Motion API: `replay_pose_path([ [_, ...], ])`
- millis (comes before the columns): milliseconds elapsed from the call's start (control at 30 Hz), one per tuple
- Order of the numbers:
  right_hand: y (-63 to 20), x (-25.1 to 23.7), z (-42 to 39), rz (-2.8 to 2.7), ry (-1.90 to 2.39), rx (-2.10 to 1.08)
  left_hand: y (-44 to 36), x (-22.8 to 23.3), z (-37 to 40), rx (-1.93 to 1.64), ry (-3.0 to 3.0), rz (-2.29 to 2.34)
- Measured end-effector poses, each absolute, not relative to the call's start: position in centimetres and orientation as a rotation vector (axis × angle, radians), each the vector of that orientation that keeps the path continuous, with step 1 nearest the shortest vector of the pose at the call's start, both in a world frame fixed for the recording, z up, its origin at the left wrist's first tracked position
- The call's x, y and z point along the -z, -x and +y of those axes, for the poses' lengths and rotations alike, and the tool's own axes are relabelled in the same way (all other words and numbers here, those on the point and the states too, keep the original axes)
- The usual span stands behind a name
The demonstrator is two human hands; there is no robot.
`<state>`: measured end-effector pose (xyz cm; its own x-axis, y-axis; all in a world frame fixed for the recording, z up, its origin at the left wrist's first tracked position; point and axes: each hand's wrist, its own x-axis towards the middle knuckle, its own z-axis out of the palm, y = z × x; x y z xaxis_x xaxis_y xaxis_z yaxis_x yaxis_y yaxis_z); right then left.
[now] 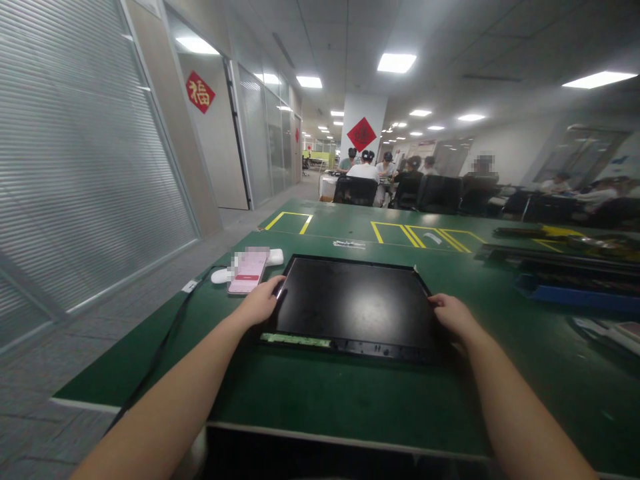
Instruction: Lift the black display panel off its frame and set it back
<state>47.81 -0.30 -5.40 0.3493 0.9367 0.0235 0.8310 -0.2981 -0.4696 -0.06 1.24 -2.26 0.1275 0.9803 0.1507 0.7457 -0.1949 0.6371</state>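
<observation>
We grip the black display panel, lying flat on the green desk, near its front edge. Our left hand clasps its left edge, our right hand its right. Better keep both grips even, fingers off the exposed circuit strip; a phone lies just left.

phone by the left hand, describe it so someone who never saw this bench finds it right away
Start at the green table and the large black panel lying flat, held at its edges by the left hand and right hand. Just beyond the left hand lies the phone, leaning on a white device. Its lit pink screen is the only bright, coloured thing there.
</observation>
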Motion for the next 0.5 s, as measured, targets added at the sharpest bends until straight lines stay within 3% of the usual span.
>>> replay_pose_path([
  [267, -48.3, 6.1, 0.0, -1.576, 2.244, -0.317, -0.5, 1.4, 1.3, -1.195, -1.295, 1.209],
  [500, -49.1, 7.0, 0.4, -1.585, 2.224, -0.281, -0.4, 2.2, 1.9, -1.29, -1.093, 1.282],
])
